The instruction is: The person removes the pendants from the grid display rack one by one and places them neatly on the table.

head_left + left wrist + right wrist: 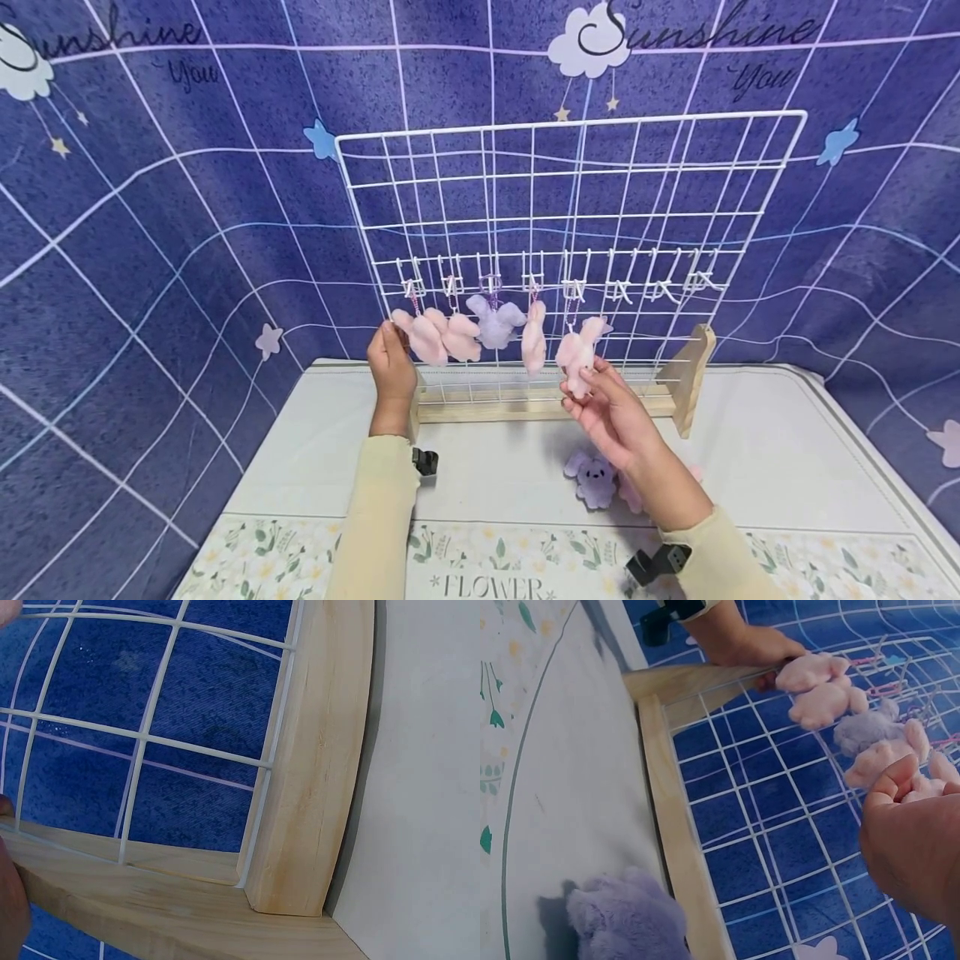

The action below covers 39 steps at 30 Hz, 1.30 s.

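Observation:
A white wire grid rack stands in a wooden base, with a row of white hooks across it. My left hand holds the rack's left side, fingers partly hidden behind it. Pink plush keychains and one purple plush keychain hang from the left hooks by small chains. Toward the right, another pink plush keychain hangs from its hook, and my right hand pinches its lower part between thumb and fingers. The right wrist view shows this right hand partly covering the plush.
Bare hooks continue to the right of the held plush. On the white table a purple plush lies below my right forearm, with pink plush partly hidden beside it. A blue patterned cloth hangs behind the rack.

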Each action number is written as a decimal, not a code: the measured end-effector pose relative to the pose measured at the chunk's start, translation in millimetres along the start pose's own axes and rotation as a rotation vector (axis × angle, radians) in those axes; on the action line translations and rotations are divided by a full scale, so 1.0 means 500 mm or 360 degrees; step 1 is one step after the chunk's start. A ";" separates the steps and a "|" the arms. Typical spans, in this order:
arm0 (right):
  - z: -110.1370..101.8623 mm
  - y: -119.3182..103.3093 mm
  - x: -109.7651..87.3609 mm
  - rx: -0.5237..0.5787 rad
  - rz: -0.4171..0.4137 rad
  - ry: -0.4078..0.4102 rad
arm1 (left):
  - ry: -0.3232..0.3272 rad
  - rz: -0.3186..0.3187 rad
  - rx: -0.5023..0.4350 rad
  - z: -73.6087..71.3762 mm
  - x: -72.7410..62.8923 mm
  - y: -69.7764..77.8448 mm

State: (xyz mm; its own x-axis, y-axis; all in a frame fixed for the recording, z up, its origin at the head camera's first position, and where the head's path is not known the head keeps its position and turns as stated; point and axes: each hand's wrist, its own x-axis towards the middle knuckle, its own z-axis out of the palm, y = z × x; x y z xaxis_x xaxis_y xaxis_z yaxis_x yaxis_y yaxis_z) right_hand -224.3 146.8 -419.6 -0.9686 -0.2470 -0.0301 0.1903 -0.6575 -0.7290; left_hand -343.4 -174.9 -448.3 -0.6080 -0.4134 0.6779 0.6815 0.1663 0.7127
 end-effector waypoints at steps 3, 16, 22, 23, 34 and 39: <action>0.004 -0.003 -0.007 -0.0019 -0.0016 -0.0069 | -0.0004 0.0006 0.0004 0.000 0.001 0.001; 0.009 -0.012 -0.025 -0.0093 -0.0184 -0.0292 | 0.0019 -0.0015 0.0006 0.001 0.002 0.001; 0.009 -0.010 -0.027 -0.0117 -0.0227 -0.0283 | 0.0026 -0.0030 0.0013 0.000 0.002 0.001; 0.010 -0.009 -0.028 -0.0125 -0.0234 -0.0286 | 0.0024 -0.0029 0.0011 0.000 0.002 0.001; 0.009 -0.010 -0.033 -0.0219 -0.0255 -0.0285 | -0.0010 0.0034 0.0007 -0.002 0.002 -0.006; 0.012 -0.014 -0.036 -0.0231 -0.0246 -0.0293 | -0.0025 0.0061 0.0009 -0.003 0.004 -0.009</action>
State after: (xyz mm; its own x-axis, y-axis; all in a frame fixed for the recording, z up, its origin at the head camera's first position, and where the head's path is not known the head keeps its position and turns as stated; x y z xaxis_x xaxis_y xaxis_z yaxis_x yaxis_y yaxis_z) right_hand -207.4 151.5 -410.1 -0.9363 -0.2856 0.2043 0.0046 -0.5918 -0.8061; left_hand -347.0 -177.6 -450.3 -0.5878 -0.3926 0.7073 0.7021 0.1868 0.6872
